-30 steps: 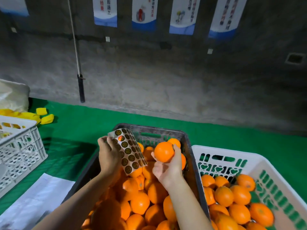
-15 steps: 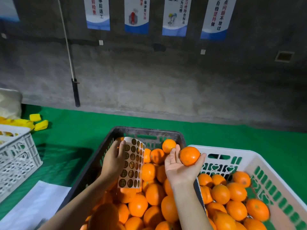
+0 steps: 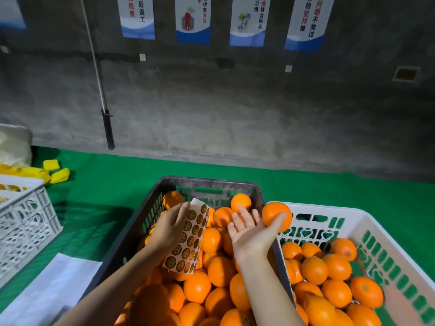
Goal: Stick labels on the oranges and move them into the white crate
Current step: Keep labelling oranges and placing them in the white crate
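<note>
Holding palm-up, the right hand (image 3: 251, 234) has its fingers (image 3: 243, 215) spread wide and nearly straight. One orange (image 3: 275, 214) sits at the fingertips against the thumb, right over the rim of the white crate (image 3: 329, 209). Can't tell if it carries a label. Other oranges (image 3: 315, 270) lie in that crate, below and right of the fingers. The left hand (image 3: 168, 228) grips a curled label sheet (image 3: 186, 250) just left of the right palm, above the black crate (image 3: 207, 182), which is full of fruit. The stickers (image 3: 191, 215) are round and dark, print too small to read. On the wall beyond the fingers, the right-end poster (image 3: 306, 22) reads "不放过" and the left poster (image 3: 137, 17) reads "返工".
</note>
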Motion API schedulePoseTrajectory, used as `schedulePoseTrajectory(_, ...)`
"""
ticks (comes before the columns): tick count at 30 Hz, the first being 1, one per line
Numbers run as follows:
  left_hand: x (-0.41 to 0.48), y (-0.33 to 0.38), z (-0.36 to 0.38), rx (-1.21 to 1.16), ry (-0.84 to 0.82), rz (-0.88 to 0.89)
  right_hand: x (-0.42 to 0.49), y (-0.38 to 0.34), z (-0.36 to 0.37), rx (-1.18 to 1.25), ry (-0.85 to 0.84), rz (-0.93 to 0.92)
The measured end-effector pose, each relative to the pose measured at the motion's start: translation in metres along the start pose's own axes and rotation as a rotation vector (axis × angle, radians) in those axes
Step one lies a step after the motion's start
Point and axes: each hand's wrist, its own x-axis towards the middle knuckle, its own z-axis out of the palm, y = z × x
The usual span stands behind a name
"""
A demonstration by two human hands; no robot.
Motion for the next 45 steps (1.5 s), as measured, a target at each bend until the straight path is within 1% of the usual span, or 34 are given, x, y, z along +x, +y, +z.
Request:
schedulePoseTrajectory(1,0.000,0.001,0.000,0.006,-0.018,0.005,-0.003,0.004,0.002,-0.137,-0.004,-0.055)
schedulePoseTrajectory(3,-0.001,0.003,-0.001,0.037,-0.047,0.020,-0.008,0.010,0.005,-0.435,-0.037,-0.270)
schedulePoseTrajectory(5,-0.002,0.004,-0.001,0.058,-0.050,0.027,-0.012,0.016,0.006,-0.641,-0.055,-0.459)
schedulePoseTrajectory(7,-0.003,0.005,-0.002,0.070,-0.042,0.027,-0.015,0.016,0.006,-0.717,-0.021,-0.526)
schedulePoseTrajectory(8,-0.002,0.005,-0.002,0.074,-0.040,0.027,-0.017,0.016,0.005,-0.746,-0.012,-0.533)
schedulePoseTrajectory(9,-0.002,0.005,-0.001,0.077,-0.041,0.030,-0.018,0.018,0.004,-0.825,-0.031,-0.536)
schedulePoseTrajectory(11,-0.002,0.005,-0.001,0.098,-0.049,0.055,-0.024,0.023,0.002,-1.139,-0.163,-0.559)
schedulePoseTrajectory(13,0.000,0.004,-0.002,0.160,-0.060,0.093,-0.026,0.029,-0.002,-1.514,-0.386,-0.717)
schedulePoseTrajectory(14,0.000,0.003,-0.004,0.191,-0.064,0.111,-0.025,0.032,-0.004,-1.645,-0.468,-0.814)
schedulePoseTrajectory(16,0.001,0.003,-0.007,0.215,-0.064,0.143,-0.024,0.034,-0.004,-1.775,-0.534,-0.926)
schedulePoseTrajectory(18,-0.001,0.004,-0.010,0.234,-0.035,0.195,-0.023,0.035,-0.005,-1.810,-0.533,-0.967)
schedulePoseTrajectory(22,-0.002,0.006,-0.014,0.370,0.119,0.419,-0.023,0.036,-0.002,-1.797,-0.483,-0.981)
schedulePoseTrajectory(24,-0.004,0.007,-0.016,0.425,0.141,0.497,-0.024,0.036,-0.001,-1.779,-0.501,-0.974)
schedulePoseTrajectory(26,-0.005,0.007,-0.016,0.455,0.158,0.535,-0.025,0.036,-0.001,-1.765,-0.527,-0.939)
schedulePoseTrajectory(30,-0.006,0.007,-0.014,0.477,0.193,0.497,-0.028,0.037,0.002,-1.745,-0.537,-0.868)
schedulePoseTrajectory(32,-0.006,0.007,-0.014,0.444,0.197,0.440,-0.030,0.037,0.005,-1.724,-0.561,-0.773)
schedulePoseTrajectory(34,-0.006,0.008,-0.014,0.406,0.210,0.383,-0.033,0.034,0.010,-1.636,-0.614,-0.624)
schedulePoseTrajectory(36,-0.004,0.007,-0.014,0.361,0.202,0.316,-0.038,0.029,0.016,-1.488,-0.688,-0.496)
schedulePoseTrajectory(39,-0.003,0.006,-0.014,0.316,0.173,0.273,-0.040,0.024,0.021,-1.362,-0.735,-0.401)
schedulePoseTrajectory(42,-0.004,0.008,-0.014,0.297,0.176,0.256,-0.037,0.022,0.022,-1.366,-0.753,-0.303)
schedulePoseTrajectory(45,-0.003,0.008,-0.015,0.272,0.157,0.254,-0.032,0.027,0.016,-1.457,-0.708,-0.266)
